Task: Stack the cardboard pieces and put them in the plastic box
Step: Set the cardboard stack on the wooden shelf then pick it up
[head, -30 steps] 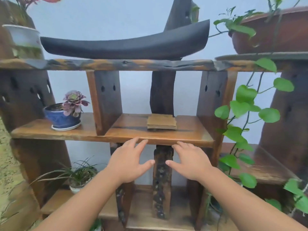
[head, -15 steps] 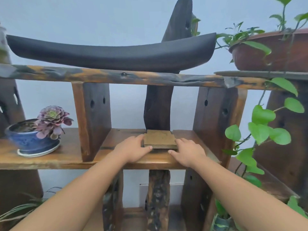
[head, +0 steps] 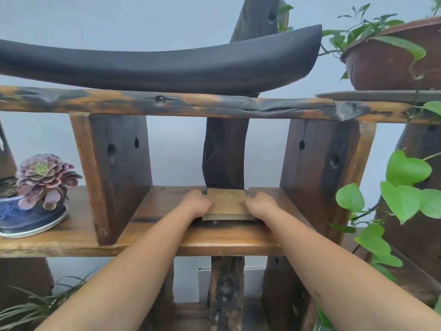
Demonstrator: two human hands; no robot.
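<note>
- Since half a second ago, both hands have been pushed further in, and the cardboard stack (head: 226,205) is now clamped from either side where before it was only being touched at its near corners.
- On the left, the left hand (head: 194,203) is curled against the stack's left edge; its grip is pressed onto the cardboard, fingers folded in and mostly hidden behind the knuckles.
- On the right, the right hand (head: 261,206) is set against the right edge in the same way, its grip closed on the stack, fingertips tucked out of sight.
- Between the two hands the stack is seen lying flat, its layered edge facing the camera, its top face bare and brown.
- Under it, the middle shelf (head: 229,242) of the wooden rack is seen, with the stack at its centre, just in front of the dark upright post (head: 224,154).
- Both forearms are stretched forward over the shelf's front lip.
- Well apart to the left, on the same shelf level, a purple succulent (head: 44,177) is seen in a blue pot (head: 26,217).
- Above, a long dark curved slab (head: 155,65) is laid across the top beam (head: 167,105).
- At the right, green heart-shaped leaves (head: 405,187) are seen hanging below a brown planter (head: 393,58).
</note>
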